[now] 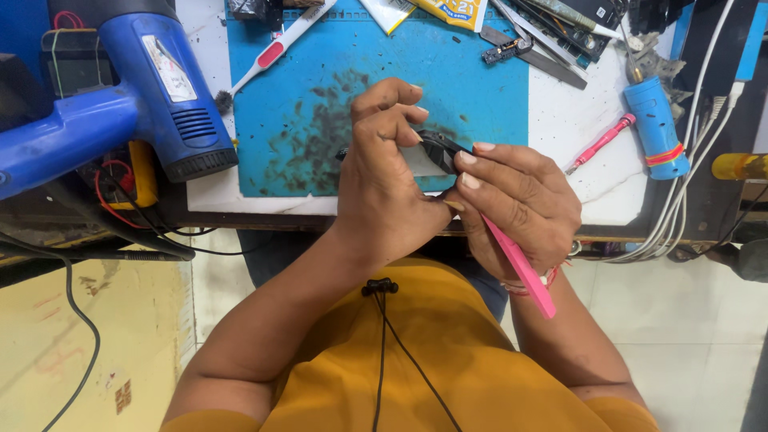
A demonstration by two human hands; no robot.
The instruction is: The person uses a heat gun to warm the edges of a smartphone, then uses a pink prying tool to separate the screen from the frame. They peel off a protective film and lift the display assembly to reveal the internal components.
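- Left hand [384,180] curled over the near edge of the workbench, fingers and thumb pinched together on a small black device [438,150], gripping it from the left side.
- Right hand [516,196] closed around a pink plastic pry tool [520,268], fingertips pressed against the right side of the same black device; working tip hidden between the two hands, flat handle sticking back toward the wrist.
- Small black device held up between both hands, just above the near edge of the blue work mat [320,120]; a pale surface visible on its underside, exact make-up too hidden to tell.
- Blue work mat smeared with dark stains, lying on a white bench top [576,172].
- Blue heat gun [152,88] resting at the left of the mat, nozzle end pointing toward the bench edge.
- White-and-red toothbrush [272,50] lying diagonally at the mat's upper left, bristles dark.
- Metal tweezers [536,48] and flat tools scattered at the mat's upper right.
- Blue cylindrical tool [654,124] with a red band on the white top at the right, a slim red screwdriver [602,142] just beside it.
- White cables [688,184] running down the bench's right side.
- Black cord [384,352] hanging down the front of a mustard-yellow shirt [432,360].
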